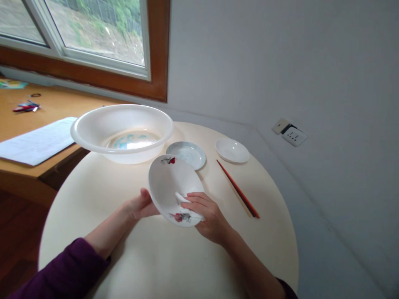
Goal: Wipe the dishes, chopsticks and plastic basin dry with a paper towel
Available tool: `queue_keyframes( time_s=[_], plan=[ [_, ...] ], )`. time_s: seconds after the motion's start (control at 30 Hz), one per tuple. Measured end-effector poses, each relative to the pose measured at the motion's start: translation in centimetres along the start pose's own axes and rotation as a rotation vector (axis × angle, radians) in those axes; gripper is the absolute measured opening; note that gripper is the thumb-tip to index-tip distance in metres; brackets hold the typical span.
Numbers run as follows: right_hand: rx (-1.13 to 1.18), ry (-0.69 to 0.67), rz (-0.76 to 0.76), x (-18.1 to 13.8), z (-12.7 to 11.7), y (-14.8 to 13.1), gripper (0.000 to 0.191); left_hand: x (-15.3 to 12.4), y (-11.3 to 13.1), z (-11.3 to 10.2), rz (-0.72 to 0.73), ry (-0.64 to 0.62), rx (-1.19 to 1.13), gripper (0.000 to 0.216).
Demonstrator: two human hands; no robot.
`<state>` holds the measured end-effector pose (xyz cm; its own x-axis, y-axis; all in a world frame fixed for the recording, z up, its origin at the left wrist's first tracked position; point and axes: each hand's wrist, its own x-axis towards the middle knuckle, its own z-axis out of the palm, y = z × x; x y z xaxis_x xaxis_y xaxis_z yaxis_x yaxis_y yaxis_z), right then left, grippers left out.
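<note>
A white bowl [168,182] with red and black flower prints is held tilted above the table, its inside facing me. My left hand [143,205] supports it from the left, the thumb up beside the rim and the other fingers hidden behind it. Inside the bowl, my right hand [207,214] presses a white cloth [180,198] against the surface, its fingers bent over the right rim. Just behind the bowl lies a pale patterned plate [190,153], partly covered by it.
On the round cream table [149,265] stand a large translucent basin [140,155] at the back left and a small white dish [232,150] at the back right. Several chopsticks [238,189] lie right of the bowl. A wooden desk [59,106] with papers [37,141] adjoins on the left.
</note>
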<state>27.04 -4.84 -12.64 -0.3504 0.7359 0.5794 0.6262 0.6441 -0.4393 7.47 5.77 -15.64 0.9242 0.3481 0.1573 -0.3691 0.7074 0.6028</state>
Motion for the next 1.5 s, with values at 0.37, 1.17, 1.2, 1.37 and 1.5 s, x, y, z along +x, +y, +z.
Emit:
queue_keyframes(
  time_s=[0.37, 1.17, 1.2, 1.37, 1.5],
  plan=[
    [0.116, 0.012, 0.008, 0.7, -0.2, -1.3, 0.021, 0.1, -0.3, -0.8, -0.011, 0.023, -0.083, 0.065],
    [0.054, 0.233, 0.071, 0.0, 0.9, -1.1, 0.019, 0.5, 0.6, 0.5, 0.004, 0.115, -0.118, 0.072],
    [0.050, 0.247, 0.087, 0.0, 0.9, -1.1, 0.020, 0.6, 0.3, 0.6, 0.035, 0.106, -0.073, 0.072],
    [0.060, 0.244, 0.047, 0.4, 0.8, -1.6, 0.020, 0.9, -0.5, 0.2, 0.148, 0.231, 0.056, 0.044],
    [0.092, 0.188, -0.010, 0.7, 0.6, -1.9, 0.023, 0.5, -0.2, -0.2, 0.073, 0.190, -0.066, 0.055]
  ],
)
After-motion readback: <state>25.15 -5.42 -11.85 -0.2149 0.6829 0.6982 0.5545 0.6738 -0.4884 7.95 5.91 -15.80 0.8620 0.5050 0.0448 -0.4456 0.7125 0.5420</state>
